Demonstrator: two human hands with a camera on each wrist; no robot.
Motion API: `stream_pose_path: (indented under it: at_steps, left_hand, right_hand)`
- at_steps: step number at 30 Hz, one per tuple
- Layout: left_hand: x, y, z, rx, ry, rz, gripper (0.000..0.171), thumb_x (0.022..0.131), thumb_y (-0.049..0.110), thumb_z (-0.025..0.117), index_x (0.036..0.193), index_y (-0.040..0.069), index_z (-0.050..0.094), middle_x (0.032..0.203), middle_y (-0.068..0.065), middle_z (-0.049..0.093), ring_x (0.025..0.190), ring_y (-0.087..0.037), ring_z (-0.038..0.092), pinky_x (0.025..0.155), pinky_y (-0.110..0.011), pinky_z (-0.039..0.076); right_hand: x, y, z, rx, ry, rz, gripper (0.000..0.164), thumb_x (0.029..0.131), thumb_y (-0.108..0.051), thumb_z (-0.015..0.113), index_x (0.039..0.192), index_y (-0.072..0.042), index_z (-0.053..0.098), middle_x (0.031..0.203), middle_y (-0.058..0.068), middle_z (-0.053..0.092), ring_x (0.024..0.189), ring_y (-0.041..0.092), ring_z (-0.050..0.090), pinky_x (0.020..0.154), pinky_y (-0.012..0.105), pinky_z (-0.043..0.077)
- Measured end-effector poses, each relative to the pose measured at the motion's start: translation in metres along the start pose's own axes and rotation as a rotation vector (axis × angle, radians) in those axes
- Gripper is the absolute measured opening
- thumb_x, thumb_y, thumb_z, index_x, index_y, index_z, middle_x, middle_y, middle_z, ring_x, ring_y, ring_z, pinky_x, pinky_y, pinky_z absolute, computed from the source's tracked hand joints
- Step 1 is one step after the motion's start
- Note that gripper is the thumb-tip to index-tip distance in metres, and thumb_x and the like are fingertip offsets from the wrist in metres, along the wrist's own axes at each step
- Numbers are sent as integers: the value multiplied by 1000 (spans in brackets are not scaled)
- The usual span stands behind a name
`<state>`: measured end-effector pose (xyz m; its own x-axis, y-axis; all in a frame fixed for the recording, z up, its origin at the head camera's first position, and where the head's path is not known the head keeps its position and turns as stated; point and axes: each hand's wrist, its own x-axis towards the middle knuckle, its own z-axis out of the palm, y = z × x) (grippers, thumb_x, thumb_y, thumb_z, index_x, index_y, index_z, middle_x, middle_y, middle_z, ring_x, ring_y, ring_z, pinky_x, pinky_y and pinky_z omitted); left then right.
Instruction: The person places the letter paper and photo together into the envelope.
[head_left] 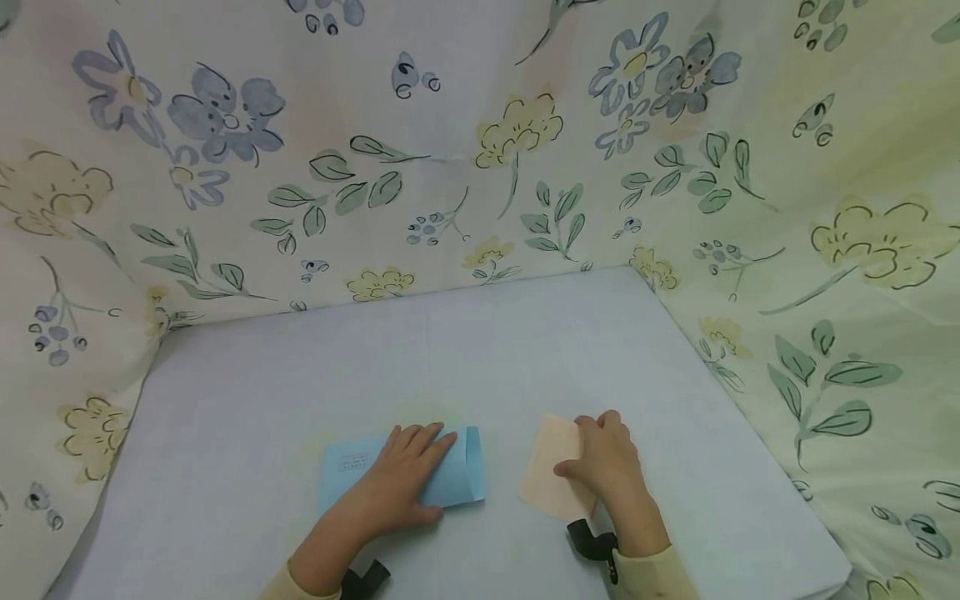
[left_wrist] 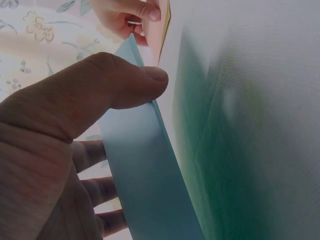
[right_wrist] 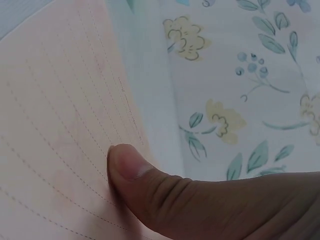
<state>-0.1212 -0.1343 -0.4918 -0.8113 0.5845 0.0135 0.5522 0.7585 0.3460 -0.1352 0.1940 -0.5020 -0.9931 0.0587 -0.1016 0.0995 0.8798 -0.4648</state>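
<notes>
Head view, read as a dial: one blue envelope, flap toward its 3 o'clock end, situated at 7 o'clock, gripped between thumb and fingers of the left hand; one peach sheet, dash-ruled, at 5 o'clock, pinched by the right hand, apart from the envelope; one white tabletop beneath; one floral cloth at 12 o'clock

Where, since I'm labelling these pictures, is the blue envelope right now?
In the head view, the blue envelope is low and left of centre, held by the left hand, with the peach paper to its right.
</notes>
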Motion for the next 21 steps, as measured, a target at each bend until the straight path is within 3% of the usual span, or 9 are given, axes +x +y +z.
stream_pose_path:
  at_steps: [7, 12, 21]
  left_hand:
    - [0, 0, -1, -2, -6, -3, 96, 75, 36, 89, 155, 8, 43, 156, -14, 40, 138, -36, 38, 114, -69, 23]
    - [-1, 1, -1, -6, -6, -2, 96, 75, 36, 89, 155, 8, 43, 157, -15, 40, 138, -36, 38, 115, -69, 23]
    - [-1, 0, -1, 2, -13, -2, 96, 76, 37, 89, 155, 8, 42, 157, -15, 40, 138, -36, 38, 114, -69, 23]
  right_hand:
    - [0, 0, -2, -126, 25, 16, 78, 67, -41, 96, 124, 2, 65, 104, 19, 53, 89, 35, 55, 73, 53, 50]
    - [1, 5, -4, -174, 32, 46, 62, 72, -42, 92, 110, 1, 68, 95, 15, 59, 86, 36, 59, 69, 52, 52]
    - [-1, 8, -10, -59, -29, 109, 36, 80, -34, 88, 90, -6, 67, 75, 3, 63, 66, 21, 55, 56, 37, 46]
